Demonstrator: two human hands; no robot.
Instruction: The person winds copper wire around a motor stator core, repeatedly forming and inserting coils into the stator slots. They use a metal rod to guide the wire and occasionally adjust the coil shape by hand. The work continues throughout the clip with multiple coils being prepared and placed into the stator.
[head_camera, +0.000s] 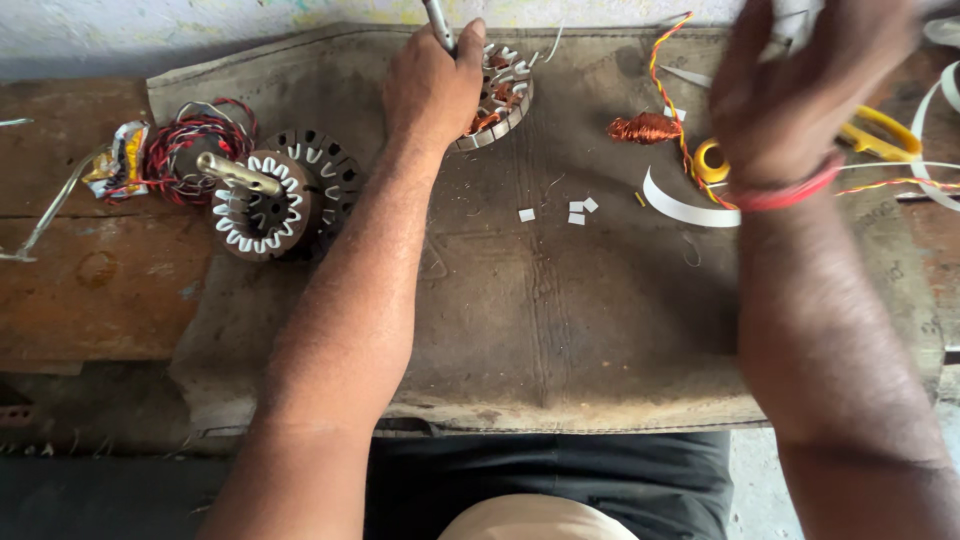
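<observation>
- At the far left of the counter (90, 290) lies a thin metal rod (45, 215), and just beside it a crumpled wrapper (120, 160).
- Next to the wrapper sits a bundle of red, black and white wire (185, 150), touching a round motor core (262, 205) with white slot liners round its rim and a brass-coloured shaft (238, 173) sticking out of its middle.
- That core leans on a second, darker slotted ring (330, 170) behind it.
- A worn brown mat (560, 320) covers the middle of the counter.
- The left hand (432, 85) rests at the top of the mat, its grip closed round a metal shaft (438, 25) that rises from another motor core (500, 95); this core lies tilted under and just right of the hand, with white liners and copper winding showing.
- A few small white paper bits (577, 212) lie on the mat, well apart from either hand.
- A coil of copper wire (645, 128) lies further right, with a twisted red and yellow cord (668, 80) running past it.
- A curved white strip (685, 208) lies near a yellow roll of tape (710, 160).
- The right hand (800, 85) is raised over the mat's right end, blurred, with a red thread band (790, 192) at the wrist; whether its grip is open or closed I cannot tell.
- Yellow-handled scissors (885, 135) lie just behind that hand.
</observation>
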